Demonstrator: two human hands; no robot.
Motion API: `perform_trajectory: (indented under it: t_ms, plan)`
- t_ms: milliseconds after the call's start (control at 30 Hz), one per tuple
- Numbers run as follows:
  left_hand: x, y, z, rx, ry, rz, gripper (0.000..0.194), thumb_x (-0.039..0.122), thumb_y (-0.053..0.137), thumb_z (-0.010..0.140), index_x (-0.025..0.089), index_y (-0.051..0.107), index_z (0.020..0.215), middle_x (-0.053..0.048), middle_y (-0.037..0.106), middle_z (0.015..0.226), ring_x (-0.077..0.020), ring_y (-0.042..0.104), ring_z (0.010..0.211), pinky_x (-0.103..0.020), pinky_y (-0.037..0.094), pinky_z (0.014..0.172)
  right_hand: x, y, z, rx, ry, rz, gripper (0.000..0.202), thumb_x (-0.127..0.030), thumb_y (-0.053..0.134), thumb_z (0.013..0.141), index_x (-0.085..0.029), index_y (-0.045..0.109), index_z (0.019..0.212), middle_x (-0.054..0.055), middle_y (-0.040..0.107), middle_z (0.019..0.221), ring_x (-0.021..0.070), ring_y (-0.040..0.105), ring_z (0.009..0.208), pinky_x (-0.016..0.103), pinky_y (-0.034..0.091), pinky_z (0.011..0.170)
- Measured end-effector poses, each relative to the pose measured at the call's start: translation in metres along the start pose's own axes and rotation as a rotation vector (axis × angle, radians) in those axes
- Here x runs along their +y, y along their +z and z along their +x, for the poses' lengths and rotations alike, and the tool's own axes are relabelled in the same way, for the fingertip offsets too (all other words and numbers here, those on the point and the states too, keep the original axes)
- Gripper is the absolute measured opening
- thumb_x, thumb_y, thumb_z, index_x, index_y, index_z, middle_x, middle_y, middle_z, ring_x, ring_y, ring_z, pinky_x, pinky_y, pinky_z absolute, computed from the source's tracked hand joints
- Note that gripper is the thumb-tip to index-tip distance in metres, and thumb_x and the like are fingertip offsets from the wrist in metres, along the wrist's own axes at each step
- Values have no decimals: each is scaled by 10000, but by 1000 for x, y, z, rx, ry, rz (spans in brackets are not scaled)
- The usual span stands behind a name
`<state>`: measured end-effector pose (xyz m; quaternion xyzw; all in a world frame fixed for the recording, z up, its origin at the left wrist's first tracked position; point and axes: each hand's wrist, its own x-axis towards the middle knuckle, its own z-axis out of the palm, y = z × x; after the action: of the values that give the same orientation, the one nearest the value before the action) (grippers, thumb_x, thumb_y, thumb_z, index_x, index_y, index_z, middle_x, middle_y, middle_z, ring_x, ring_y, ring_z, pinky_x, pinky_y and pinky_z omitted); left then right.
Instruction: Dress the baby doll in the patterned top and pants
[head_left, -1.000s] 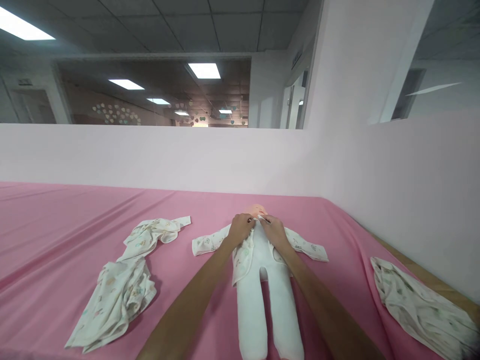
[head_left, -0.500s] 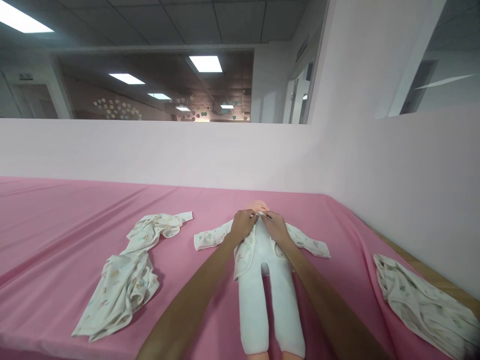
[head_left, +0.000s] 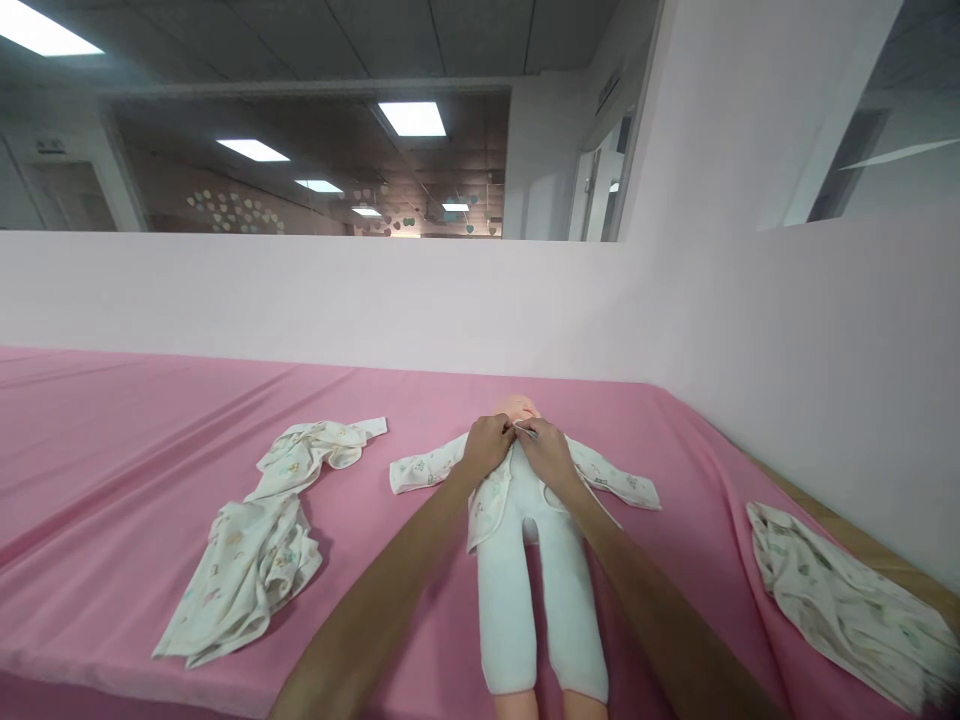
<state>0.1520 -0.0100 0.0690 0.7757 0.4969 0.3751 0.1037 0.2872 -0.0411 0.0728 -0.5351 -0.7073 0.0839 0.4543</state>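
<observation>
A baby doll lies on its back, its legs toward me and its white cloth body showing. It wears a white printed baby jacket that hangs apart down the front, with both sleeves stretched out sideways. At the neck, my left hand is closed in a pinch on the jacket's collar edge. My right hand pinches the collar from the other side, close against the left. The fingertips nearly meet under the doll's chin, and what exactly lies between them is partly hidden.
Crumpled printed baby clothes lie to the left on the pink sheet. Another folded printed garment is at the right edge, near a wooden strip. A white wall with windows rises behind and to the right.
My hands stay at the doll's collar, with the fingers shifted slightly and the right hand a little more curled in. The view has tilted very slightly.
</observation>
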Motion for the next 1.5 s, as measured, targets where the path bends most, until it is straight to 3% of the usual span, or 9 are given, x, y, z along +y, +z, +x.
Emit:
perform_trajectory:
  t_ms: [133,300,533,733,900,1033,1133,1267,1500]
  plan:
    - [-1,-5,-2,-44,-10,-118,180,245,481,841,184,589,709,-15,659,751,-149,574,708,-247,405,658,0,1,-1,-20,-76,-26,255,-165,463,879,-205,714,898,63,710,1026,205,619,1017,327,434,908]
    - [-4,-8,0,-79,-50,-246,264,264,398,868,175,557,677,5,622,718,-111,535,643,-211,380,578,4,3,-1,-43,-134,-50,249,-116,473,849,-198,708,854,61,704,1032,195,611,1027,322,422,940]
    - [-6,0,5,-59,-106,-294,187,240,448,832,169,541,687,11,581,711,-107,506,648,-216,349,574,10,5,-2,17,-28,-77,307,-153,453,868,-153,631,1118,86,688,1071,205,611,1026,338,442,915]
    - [-4,-2,2,-87,-157,-299,222,251,419,863,166,544,700,4,565,691,-102,506,616,-215,362,554,3,1,-5,-18,-16,-153,269,-175,489,858,-144,678,1047,106,651,1116,204,568,1090,318,391,982]
    - [13,-17,-21,-87,-190,-194,215,364,535,831,176,577,928,-38,635,887,-164,581,769,-263,416,655,-4,-12,-20,-15,55,-267,350,-235,524,847,-113,635,1156,148,616,1145,279,528,1115,386,374,976]
    - [31,-31,-52,-103,-59,190,280,360,497,863,198,547,1087,-93,571,1157,-232,589,975,-319,440,755,-10,-27,-36,36,113,-400,329,-215,494,851,-94,632,1125,183,587,1133,317,515,1080,406,372,925]
    - [39,-37,-65,-118,-64,378,223,243,381,901,192,573,1002,-96,581,1106,-233,599,973,-319,440,747,-15,-32,-43,67,146,-504,267,-227,485,853,-115,622,1053,155,595,1070,288,531,1017,360,382,847]
    - [42,-38,-65,-181,-94,422,240,227,372,900,176,596,833,-92,629,961,-229,625,871,-318,434,721,-13,-31,-42,-56,233,-405,208,-295,450,868,-162,609,858,104,619,942,239,564,872,311,373,711]
    - [34,-33,-56,-148,-80,439,322,343,351,964,192,633,928,-87,662,1005,-238,638,916,-315,442,740,1,-27,-33,33,263,-319,363,-283,453,853,-121,547,1164,169,568,1157,270,540,1044,344,389,854]
